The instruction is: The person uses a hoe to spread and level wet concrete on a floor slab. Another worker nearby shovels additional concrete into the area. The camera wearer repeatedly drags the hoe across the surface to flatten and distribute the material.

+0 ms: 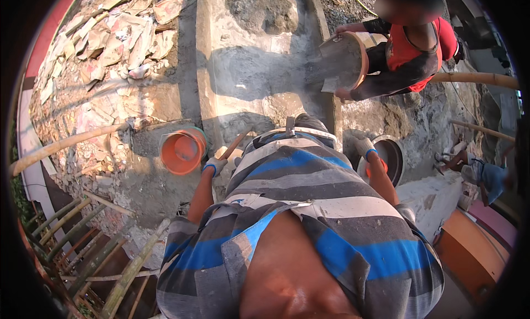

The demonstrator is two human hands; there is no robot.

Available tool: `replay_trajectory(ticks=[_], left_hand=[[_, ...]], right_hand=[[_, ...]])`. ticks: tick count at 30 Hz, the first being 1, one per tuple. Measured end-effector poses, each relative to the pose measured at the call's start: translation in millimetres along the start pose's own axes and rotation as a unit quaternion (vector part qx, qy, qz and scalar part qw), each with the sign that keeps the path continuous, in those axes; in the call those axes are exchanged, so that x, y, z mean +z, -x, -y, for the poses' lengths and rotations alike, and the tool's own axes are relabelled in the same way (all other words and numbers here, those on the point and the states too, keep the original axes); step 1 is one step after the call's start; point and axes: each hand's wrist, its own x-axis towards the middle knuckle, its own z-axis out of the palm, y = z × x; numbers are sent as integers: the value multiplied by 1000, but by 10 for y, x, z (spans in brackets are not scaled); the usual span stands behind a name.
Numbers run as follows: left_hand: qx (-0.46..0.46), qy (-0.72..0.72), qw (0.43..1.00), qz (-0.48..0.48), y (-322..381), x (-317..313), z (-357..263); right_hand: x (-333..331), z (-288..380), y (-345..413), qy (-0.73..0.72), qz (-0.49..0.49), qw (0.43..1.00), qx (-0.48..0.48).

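Observation:
My left hand (217, 165), in a pale work glove with a blue cuff, is closed around a wooden tool handle (236, 143). The handle slants up toward the mortar trough; my body hides the tool's far end. An orange bucket (182, 151) stands just left of that hand. On the other side, my right hand (363, 146), gloved too, is at the left rim of a dark round tub (393, 157). Whether its fingers grip the rim cannot be made out. Something orange (380, 168) shows inside the tub, partly behind my forearm.
A co-worker (414, 54) tips a large bucket (345, 62), pouring grey powder into the trough (265, 77) between long boards (205, 66). Torn paper sacks (120, 41) and rubble lie left. Bamboo poles (132, 269) fill the lower left. Another person (482, 174) is at right.

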Motion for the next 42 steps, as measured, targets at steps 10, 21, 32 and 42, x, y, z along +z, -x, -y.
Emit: replay_trajectory(ticks=[10, 21, 32, 42], left_hand=[[131, -38, 991, -11, -468, 650, 189], [43, 1, 999, 16, -476, 202, -764], [76, -102, 992, -22, -954, 337, -612], [54, 30, 998, -12, -562, 717, -432]], right_hand=[[510, -177, 267, -172, 54, 976, 122], [1018, -767, 1766, -216, -19, 948, 233], [774, -1067, 1760, -150, 23, 964, 220], [-169, 118, 532, -283, -32, 954, 97]])
